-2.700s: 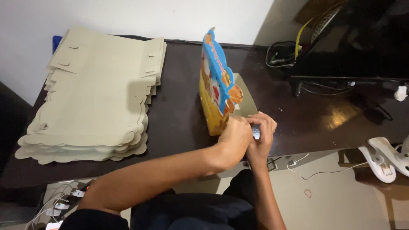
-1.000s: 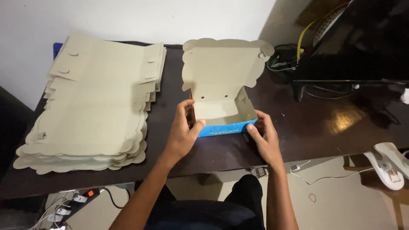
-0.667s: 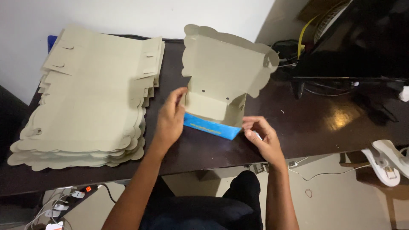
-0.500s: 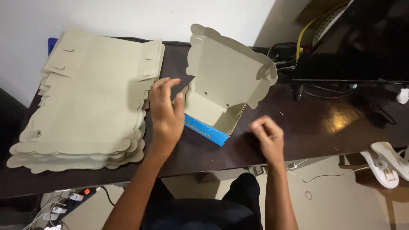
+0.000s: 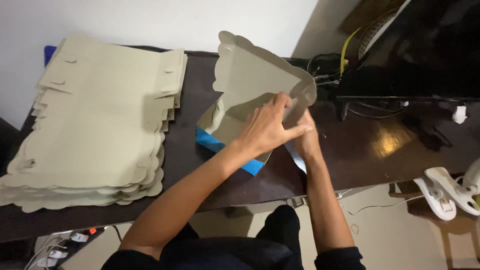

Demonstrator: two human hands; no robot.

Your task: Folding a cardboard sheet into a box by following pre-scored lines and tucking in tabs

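Observation:
A half-folded cardboard box, grey inside with a blue printed outside, stands tilted on the dark table with its scalloped lid raised. My left hand reaches across over the box's open middle, fingers spread against its right side. My right hand is mostly hidden behind the left one and presses on the box's right wall and lid flap. Both hands touch the box.
A tall stack of flat grey box blanks fills the table's left half. A black monitor with cables stands at the back right. White sandals lie on the floor at right; a power strip lies lower left.
The box was turned from a printed upright face to an open tray with its lid up and rotated. My left hand crossed over to the box's right side, joining my right hand.

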